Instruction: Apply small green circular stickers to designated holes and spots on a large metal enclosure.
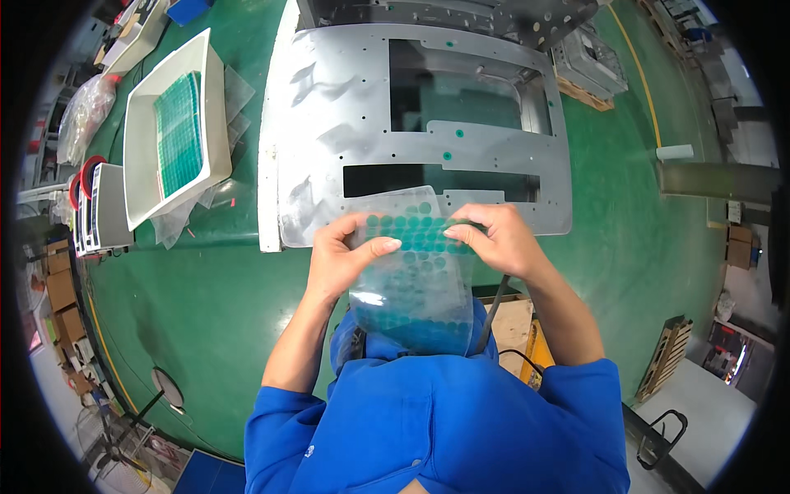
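In front of me is a clear film sheet with rows of green round stickers. My left hand grips its left side, thumb on top of the dots. At the upper right edge, my right hand is closed in a pinch; whether a single dot is between the fingertips cannot be made out. The sheet's lower part hangs close to my blue clothing. Just beyond it lies a large grey metal panel with rectangular cutouts and small holes. Several green dots show on the panel's surface.
On the left, a white bin holds green sticker sheets, with clear film beside it. Round red-rimmed rolls sit near a white box-like device. At right are a metal part on a pallet and a slatted wooden pallet.
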A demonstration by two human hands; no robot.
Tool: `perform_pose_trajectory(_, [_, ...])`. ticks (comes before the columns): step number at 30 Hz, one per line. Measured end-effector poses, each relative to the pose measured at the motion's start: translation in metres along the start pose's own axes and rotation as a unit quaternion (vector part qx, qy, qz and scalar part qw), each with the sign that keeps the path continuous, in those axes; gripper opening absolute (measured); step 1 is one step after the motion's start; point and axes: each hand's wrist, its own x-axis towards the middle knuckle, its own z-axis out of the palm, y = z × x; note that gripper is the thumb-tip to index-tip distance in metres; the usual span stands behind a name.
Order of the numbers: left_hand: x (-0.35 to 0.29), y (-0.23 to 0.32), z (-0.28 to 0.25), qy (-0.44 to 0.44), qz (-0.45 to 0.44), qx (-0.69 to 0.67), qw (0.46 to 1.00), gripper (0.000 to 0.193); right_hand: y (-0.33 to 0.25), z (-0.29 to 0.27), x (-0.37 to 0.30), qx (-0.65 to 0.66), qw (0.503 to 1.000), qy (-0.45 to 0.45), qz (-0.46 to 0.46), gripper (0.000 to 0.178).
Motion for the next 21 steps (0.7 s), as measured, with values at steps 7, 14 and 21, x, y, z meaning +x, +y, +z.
perform_pose_trajectory(7, [0.000,0.002,0.002,-0.018,-0.020,0.010,1.000,0.014,0.006,0.008,-0.018,0.058,0.996,0.062,-0.006,0.012])
perform_pose_trajectory(14, [-0.004,-0.013,0.006,0.000,0.057,0.091,0.994,0.014,0.017,0.010,-0.030,0.205,0.975,0.087,0.016,0.009])
perform_pose_trajectory(21, [0.001,-0.016,0.014,-0.009,0.048,0.094,0.994,0.014,0.028,0.013,-0.037,0.135,0.974,0.178,-0.023,0.008])
